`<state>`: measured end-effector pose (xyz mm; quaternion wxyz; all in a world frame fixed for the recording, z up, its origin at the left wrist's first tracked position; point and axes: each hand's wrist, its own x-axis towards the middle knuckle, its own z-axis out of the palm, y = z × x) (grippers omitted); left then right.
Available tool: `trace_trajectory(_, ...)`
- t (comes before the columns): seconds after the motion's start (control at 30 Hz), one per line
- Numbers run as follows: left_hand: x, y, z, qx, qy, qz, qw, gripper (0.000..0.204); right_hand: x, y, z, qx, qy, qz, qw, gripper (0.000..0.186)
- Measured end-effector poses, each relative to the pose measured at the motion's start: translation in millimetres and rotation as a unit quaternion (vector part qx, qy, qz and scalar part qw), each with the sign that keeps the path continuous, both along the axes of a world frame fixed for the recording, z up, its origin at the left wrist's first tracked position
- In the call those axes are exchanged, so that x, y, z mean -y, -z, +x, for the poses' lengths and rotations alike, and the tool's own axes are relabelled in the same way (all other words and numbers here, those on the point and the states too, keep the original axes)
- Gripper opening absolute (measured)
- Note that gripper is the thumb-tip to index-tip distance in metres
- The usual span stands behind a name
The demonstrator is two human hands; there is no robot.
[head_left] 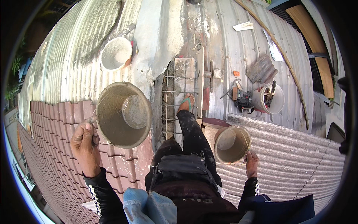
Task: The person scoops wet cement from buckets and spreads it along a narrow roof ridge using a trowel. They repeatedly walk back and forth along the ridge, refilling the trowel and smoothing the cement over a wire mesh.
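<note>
My left hand [86, 146] is closed round the wire handle of a large mortar-coated bucket [108, 123], its mouth turned up toward me and some grey residue on its bottom. On the other side, my right hand [252, 162] grips the handle of a smaller-looking bucket [227, 154], also caked grey inside. Both buckets hang over the roof on either side of my legs. Between them, my sandalled foot [185, 102] stands on a board beside a trough crossed by steel rebar [168, 92].
A white bucket [116, 52] sits on the corrugated roof at far left. At right are a tool bucket [275, 100], a dark power tool [244, 100], a bent sheet scrap [262, 69] and a long pole [285, 56]. Brown roof tiles [61, 130] slope away at left; corrugated sheets [287, 153] lie at right.
</note>
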<state>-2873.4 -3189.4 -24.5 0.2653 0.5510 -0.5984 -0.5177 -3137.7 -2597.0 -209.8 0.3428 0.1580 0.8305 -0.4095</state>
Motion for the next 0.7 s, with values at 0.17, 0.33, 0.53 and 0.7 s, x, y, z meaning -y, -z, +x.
trace_trajectory(0.17,55,-20,-69,-0.032,0.024,-0.067,0.997,0.026,14,-13,-33,-0.037,0.036,-0.027,0.998,0.029)
trace_trajectory(0.33,107,-56,-115,-0.046,0.033,-0.132,0.99,0.026,20,-28,-58,-0.082,0.06,-0.015,0.995,0.028)
trace_trajectory(0.53,172,-68,-154,-0.031,0.075,-0.202,0.976,0.026,47,-28,-90,-0.122,0.135,-0.029,0.983,0.031)
trace_trajectory(0.7,231,-52,-193,-0.002,0.1,-0.203,0.974,0.028,90,-31,-138,-0.188,0.122,-0.002,0.975,0.035)
